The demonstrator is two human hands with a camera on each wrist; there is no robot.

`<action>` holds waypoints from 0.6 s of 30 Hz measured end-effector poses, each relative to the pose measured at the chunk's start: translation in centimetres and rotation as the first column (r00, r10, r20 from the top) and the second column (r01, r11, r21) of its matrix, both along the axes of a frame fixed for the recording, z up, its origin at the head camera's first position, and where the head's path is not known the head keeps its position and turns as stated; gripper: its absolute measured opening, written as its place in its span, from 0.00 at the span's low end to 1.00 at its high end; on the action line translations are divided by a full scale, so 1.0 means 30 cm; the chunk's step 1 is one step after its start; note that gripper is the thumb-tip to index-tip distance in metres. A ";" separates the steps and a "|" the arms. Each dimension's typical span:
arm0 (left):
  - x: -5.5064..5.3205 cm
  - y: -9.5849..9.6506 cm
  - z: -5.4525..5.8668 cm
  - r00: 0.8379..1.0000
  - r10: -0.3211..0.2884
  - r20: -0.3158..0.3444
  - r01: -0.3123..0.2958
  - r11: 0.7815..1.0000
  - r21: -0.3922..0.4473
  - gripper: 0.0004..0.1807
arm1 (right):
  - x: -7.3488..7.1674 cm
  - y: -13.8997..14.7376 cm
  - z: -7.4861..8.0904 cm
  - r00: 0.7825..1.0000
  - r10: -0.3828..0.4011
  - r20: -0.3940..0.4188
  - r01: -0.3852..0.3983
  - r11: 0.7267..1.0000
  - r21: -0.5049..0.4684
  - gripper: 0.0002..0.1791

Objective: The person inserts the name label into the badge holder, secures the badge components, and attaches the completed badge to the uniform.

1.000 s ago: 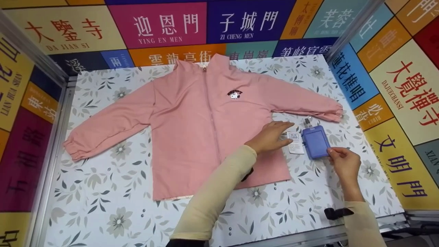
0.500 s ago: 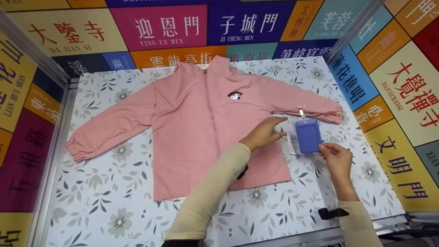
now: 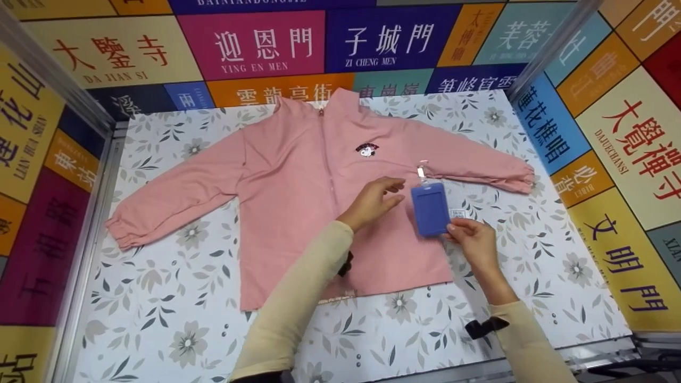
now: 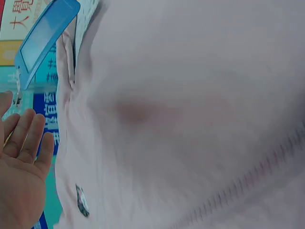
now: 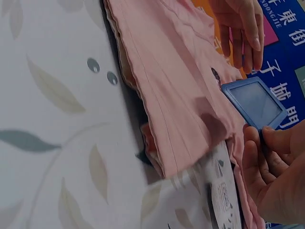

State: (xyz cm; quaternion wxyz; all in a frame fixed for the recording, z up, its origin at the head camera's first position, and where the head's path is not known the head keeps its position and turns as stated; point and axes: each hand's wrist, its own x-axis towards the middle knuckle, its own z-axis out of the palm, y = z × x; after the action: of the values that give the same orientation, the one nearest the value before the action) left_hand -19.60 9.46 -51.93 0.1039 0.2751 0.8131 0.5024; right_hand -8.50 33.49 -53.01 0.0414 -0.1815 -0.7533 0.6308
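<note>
My right hand [image 3: 473, 239] pinches the lower right corner of a blue badge holder [image 3: 430, 210] between thumb and fingers. The holder is held up over the right side of a pink jacket [image 3: 287, 213], with its metal clip [image 3: 422, 172] at the top. In the right wrist view, the holder's clear window [image 5: 257, 102] faces the camera. My left hand [image 3: 375, 201] hovers over the jacket just left of the holder, fingers relaxed and holding nothing. A white printed card [image 3: 457, 214] lies on the table, partly hidden behind the right hand.
The jacket is zipped and spread with both sleeves out on a table [image 3: 159, 298] covered in floral print. A small cartoon patch [image 3: 367, 150] sits on its chest. Colourful panels with lettering [image 3: 260, 45] stand at the back and along both sides.
The right hand has lifted the badge holder and carried it left, past the card and over the jacket. The left hand has drawn back left alongside it.
</note>
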 end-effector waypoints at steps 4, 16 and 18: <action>-0.006 -0.057 0.001 1.000 0.024 0.010 -0.024 0.999 0.028 0.22 | -0.020 -0.082 0.011 0.998 0.062 0.006 -0.062 0.997 -0.036 0.18; 0.021 -0.217 -0.001 0.975 0.189 0.114 -0.207 0.961 0.181 0.11 | -0.077 -0.252 0.003 0.987 0.154 -0.034 -0.157 0.984 -0.086 0.16; 0.028 -0.241 -0.001 0.970 0.209 0.127 -0.231 0.953 0.195 0.11 | -0.083 -0.275 -0.003 0.985 0.167 -0.043 -0.170 0.981 -0.090 0.15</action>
State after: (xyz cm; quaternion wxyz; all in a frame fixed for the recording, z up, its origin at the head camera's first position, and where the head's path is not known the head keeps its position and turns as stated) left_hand -18.77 2.22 -51.98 0.0602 0.1655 0.7751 0.6068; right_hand -11.00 25.25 -53.10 -0.0076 -0.1077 -0.7350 0.6694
